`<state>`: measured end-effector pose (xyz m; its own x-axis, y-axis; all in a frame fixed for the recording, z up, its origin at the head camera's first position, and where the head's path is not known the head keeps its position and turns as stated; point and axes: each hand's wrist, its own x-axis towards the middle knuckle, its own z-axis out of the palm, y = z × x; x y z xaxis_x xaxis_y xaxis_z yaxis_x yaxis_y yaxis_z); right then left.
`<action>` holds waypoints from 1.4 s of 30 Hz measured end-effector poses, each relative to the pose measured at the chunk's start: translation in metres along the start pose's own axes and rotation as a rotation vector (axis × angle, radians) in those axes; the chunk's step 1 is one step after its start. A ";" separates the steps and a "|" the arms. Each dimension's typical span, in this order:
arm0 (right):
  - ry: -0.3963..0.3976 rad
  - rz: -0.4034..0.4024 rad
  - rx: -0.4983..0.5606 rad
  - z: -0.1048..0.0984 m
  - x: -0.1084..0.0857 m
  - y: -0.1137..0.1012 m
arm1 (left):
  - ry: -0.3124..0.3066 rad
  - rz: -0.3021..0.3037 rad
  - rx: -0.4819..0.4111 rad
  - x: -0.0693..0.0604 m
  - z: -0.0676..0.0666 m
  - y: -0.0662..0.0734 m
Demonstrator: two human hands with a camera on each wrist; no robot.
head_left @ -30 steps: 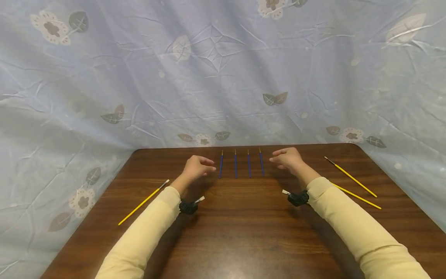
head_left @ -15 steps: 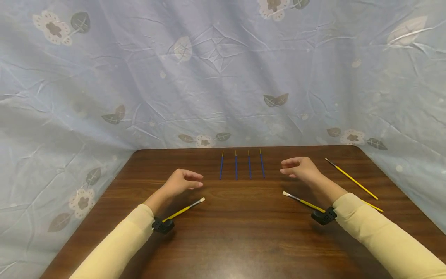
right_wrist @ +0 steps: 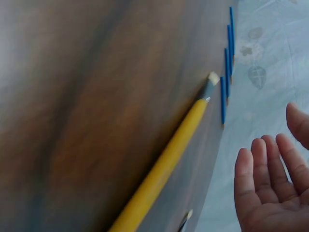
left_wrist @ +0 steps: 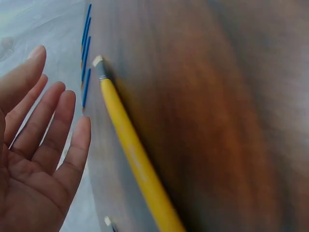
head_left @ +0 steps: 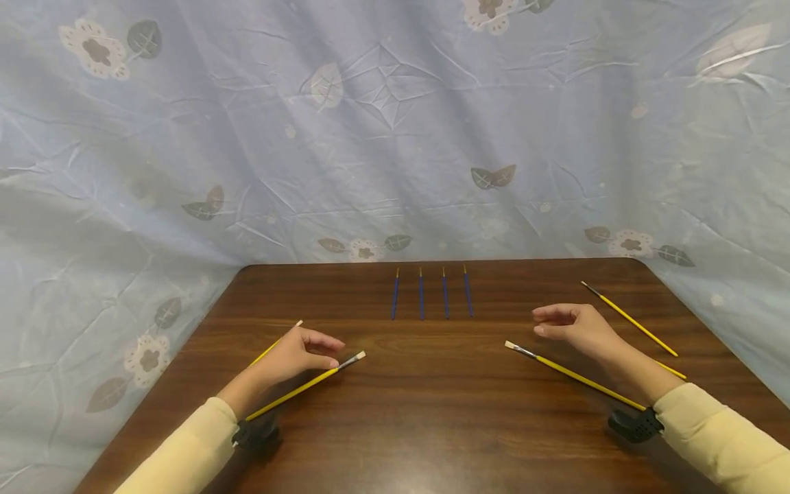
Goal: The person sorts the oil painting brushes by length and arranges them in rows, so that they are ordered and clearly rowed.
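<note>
— So, a brown wood-grain table point(head_left: 432, 425), with a pale cloth point(head_left: 395, 171) behind it and at both sides. What lies there?

— Paintbrushes. Four blue brushes point(head_left: 422, 298) lie in a spaced row by the far edge, golden tips pointing away. Toward the left there are two yellow ones: the inner left brush point(head_left: 296, 392), just beside the left hand point(head_left: 302, 353), and the outer left brush point(head_left: 267, 351), partly covered by that hand.

— And on the right?

— Three more yellow ones. The right hand point(head_left: 580, 331) is over the table between the inner right brush point(head_left: 577, 376) and the outer right brush point(head_left: 636, 324). The forearm hides most of the middle right brush point(head_left: 671, 370); its near end shows.

— The left thumb seems to meet a brush.

— In the head view it overlaps it, yes, but the left wrist view shows a gap there. Both wrist views show what the head view hides: bare palms, fingers extended, thumbs wide apart. Neither hand grips anything.

— And the surface?

— Pale glare at the near middle, with grain running left to right. The cloth is creased, printed with flowers and leaves.
</note>
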<state>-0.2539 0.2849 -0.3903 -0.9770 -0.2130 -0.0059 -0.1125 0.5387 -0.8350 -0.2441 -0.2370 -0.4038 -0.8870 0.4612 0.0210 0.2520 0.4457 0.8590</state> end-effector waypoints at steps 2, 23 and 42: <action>0.010 -0.014 -0.017 -0.002 -0.007 0.003 | 0.014 -0.006 -0.019 -0.006 0.001 -0.001; 0.015 -0.038 -0.055 -0.015 -0.051 0.035 | 0.180 -0.029 0.023 -0.048 0.001 -0.019; -0.109 0.018 0.013 -0.011 -0.052 0.048 | 0.144 -0.064 -0.033 -0.054 0.003 -0.025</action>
<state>-0.2105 0.3303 -0.4242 -0.9533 -0.2913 -0.0798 -0.0923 0.5327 -0.8413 -0.2014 -0.2707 -0.4281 -0.9479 0.3165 0.0371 0.1826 0.4440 0.8772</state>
